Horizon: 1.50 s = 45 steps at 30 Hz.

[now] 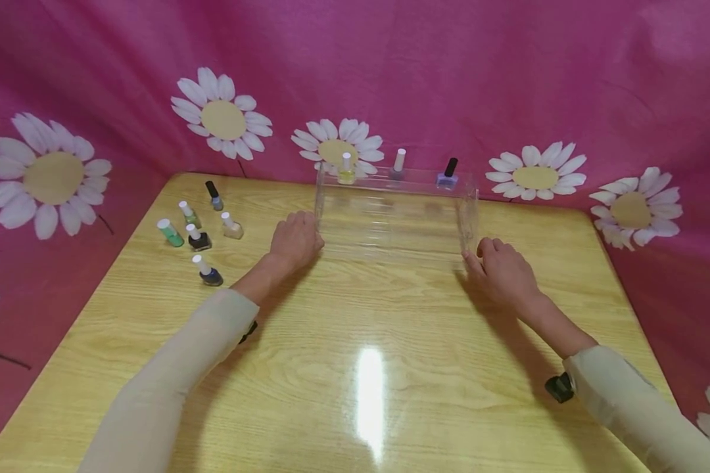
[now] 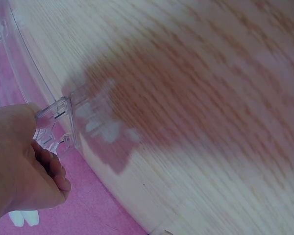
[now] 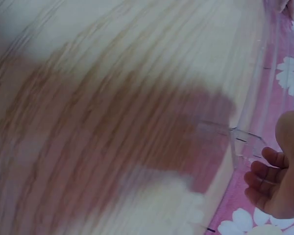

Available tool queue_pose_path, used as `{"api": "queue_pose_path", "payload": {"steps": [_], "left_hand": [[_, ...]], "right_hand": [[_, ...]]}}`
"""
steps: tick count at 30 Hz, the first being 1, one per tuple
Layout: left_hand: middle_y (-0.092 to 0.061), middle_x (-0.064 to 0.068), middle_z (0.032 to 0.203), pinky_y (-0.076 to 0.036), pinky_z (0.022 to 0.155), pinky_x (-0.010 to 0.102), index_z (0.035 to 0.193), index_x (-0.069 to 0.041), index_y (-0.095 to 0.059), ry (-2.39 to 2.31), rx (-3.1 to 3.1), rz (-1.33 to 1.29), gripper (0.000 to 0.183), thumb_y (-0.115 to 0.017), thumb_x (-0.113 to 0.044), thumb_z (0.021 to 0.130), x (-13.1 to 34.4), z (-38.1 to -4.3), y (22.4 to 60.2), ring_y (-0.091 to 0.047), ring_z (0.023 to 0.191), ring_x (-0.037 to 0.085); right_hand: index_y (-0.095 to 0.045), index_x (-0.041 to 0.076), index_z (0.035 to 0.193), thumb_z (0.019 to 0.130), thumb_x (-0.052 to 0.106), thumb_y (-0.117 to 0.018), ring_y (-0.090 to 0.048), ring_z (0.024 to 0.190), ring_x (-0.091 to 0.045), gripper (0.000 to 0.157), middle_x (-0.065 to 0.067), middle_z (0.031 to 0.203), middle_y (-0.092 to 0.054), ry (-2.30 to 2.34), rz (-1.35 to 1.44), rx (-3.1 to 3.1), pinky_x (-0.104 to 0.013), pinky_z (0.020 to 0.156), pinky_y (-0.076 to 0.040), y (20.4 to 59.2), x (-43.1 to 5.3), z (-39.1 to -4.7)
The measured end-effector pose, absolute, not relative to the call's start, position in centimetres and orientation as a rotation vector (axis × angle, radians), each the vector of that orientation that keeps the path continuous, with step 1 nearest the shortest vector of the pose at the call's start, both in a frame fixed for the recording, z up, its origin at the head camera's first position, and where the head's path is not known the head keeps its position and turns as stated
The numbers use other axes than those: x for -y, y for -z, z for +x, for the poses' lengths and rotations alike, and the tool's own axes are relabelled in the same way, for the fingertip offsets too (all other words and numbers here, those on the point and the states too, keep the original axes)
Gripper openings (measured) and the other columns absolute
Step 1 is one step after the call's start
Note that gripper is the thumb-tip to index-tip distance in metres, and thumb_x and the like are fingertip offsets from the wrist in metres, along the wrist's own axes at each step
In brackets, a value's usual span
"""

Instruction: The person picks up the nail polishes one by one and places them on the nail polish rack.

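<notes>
A clear plastic tiered rack (image 1: pixel 390 226) stands near the back of the table. My left hand (image 1: pixel 297 238) holds its left end, with the thumb at the front corner; in the left wrist view the fingers (image 2: pixel 54 171) are curled beside the clear end piece (image 2: pixel 59 120). At the opposite end, my right hand (image 1: pixel 505 269) has thumb and fingers at the right front corner, the other fingers (image 3: pixel 264 181) loosely bent. Along the top tier are three nail polish bottles: a yellowish one (image 1: pixel 346 172), a white-capped one (image 1: pixel 399 163) and a purple one with a black cap (image 1: pixel 447 177).
Several more nail polish bottles are grouped at the table's left: green (image 1: pixel 170 233), black (image 1: pixel 199 240), dark blue (image 1: pixel 210 276), cream (image 1: pixel 233 226) and others. Pink cloth (image 1: pixel 426 79) with printed daisies hangs behind the wooden table (image 1: pixel 307 368) and at its sides.
</notes>
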State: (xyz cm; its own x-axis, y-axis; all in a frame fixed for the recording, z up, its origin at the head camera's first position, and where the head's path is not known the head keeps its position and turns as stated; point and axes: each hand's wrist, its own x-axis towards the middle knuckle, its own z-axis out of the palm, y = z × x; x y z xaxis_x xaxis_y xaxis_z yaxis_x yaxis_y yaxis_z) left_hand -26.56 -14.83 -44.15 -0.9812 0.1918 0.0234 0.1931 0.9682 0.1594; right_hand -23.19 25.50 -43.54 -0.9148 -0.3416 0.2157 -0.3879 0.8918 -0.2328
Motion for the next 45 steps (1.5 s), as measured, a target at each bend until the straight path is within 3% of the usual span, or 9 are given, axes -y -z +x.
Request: {"api": "queue_pose_path", "payload": {"steps": [7,14,28,32,39,45], "left_hand": [[-0.052,0.015,0.096,-0.047,0.079,0.046,0.101,0.001,-0.049,0.255,3.113,-0.295,0.020,-0.052,-0.019,0.096,15.0,-26.6,44.1,-0.052,0.092,0.032],[-0.053,0.014,0.095,-0.047,0.079,0.047,0.099,0.000,-0.050,0.260,3.103,-0.292,0.019,-0.051,-0.018,0.095,15.0,-26.7,44.3,-0.053,0.092,0.033],[-0.053,0.015,0.094,-0.047,0.080,0.048,0.098,0.001,-0.050,0.243,3.096,-0.309,0.020,-0.053,-0.020,0.096,14.9,-26.5,43.8,-0.053,0.091,0.033],[-0.054,0.016,0.101,-0.045,0.084,0.049,0.102,0.000,-0.052,0.214,3.098,-0.295,0.025,-0.052,-0.024,0.097,15.0,-26.5,43.8,-0.053,0.098,0.034],[-0.052,0.022,0.115,-0.039,0.092,0.054,0.113,0.003,-0.050,0.200,3.064,-0.203,0.050,-0.047,-0.045,0.101,15.6,-25.7,42.3,-0.048,0.112,0.040],[-0.052,0.024,0.115,-0.043,0.084,0.053,0.118,0.006,-0.048,0.493,2.904,-0.253,0.045,-0.059,-0.033,0.099,17.7,-23.9,39.9,-0.049,0.106,0.041]], "right_hand": [[-0.046,0.000,0.082,0.105,0.032,-0.047,-0.052,0.068,-0.042,0.039,-0.017,0.075,-0.048,-0.309,0.531,2.948,-0.052,0.058,-0.042,44.4,-25.2,-24.4],[-0.046,-0.004,0.087,0.105,0.031,-0.041,-0.051,0.080,-0.045,0.039,-0.023,0.084,-0.050,-0.207,0.472,2.998,-0.054,0.067,-0.040,45.0,-25.2,-25.5],[-0.045,-0.003,0.087,0.105,0.030,-0.037,-0.051,0.092,-0.046,0.039,-0.022,0.088,-0.049,-0.088,0.531,2.968,-0.057,0.079,-0.039,45.4,-25.7,-26.1],[-0.045,-0.004,0.084,0.104,0.028,-0.039,-0.052,0.090,-0.047,0.038,-0.023,0.087,-0.050,-0.070,0.539,2.918,-0.058,0.078,-0.040,45.4,-25.5,-25.9],[-0.039,-0.002,0.077,0.100,0.026,-0.043,-0.051,0.079,-0.046,0.036,-0.023,0.080,-0.048,-0.068,0.546,2.800,-0.056,0.072,-0.040,45.5,-25.1,-25.6],[-0.039,-0.001,0.076,0.100,0.026,-0.044,-0.051,0.078,-0.044,0.036,-0.021,0.077,-0.047,-0.034,0.547,2.765,-0.054,0.071,-0.040,45.7,-25.2,-25.6]]}}
